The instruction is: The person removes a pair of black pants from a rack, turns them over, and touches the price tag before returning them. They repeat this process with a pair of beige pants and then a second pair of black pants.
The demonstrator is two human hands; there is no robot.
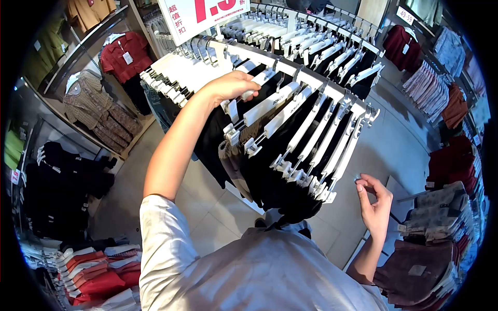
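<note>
My left hand [234,87] reaches forward to the rack, its fingers closed around a white clip hanger [265,75] that hangs among dark garments. Nearer to me, several white trouser hangers [272,106] hang on the rail with black trousers [264,171] clipped below them. A brown pair of trousers [232,158] shows between the black ones. My right hand [376,203] is raised to the right of the rack, apart from it. Its thumb and fingers come together at a tiny shiny thing, too small to name.
A white metal rail [295,67] carries the hangers, with a price sign [205,15] above it. Stacked folded clothes [420,264] lie at right. Red and white garments [96,274] are at lower left. Clothes hang along both walls, including a red shirt [124,57]. Tiled floor [207,212] lies below.
</note>
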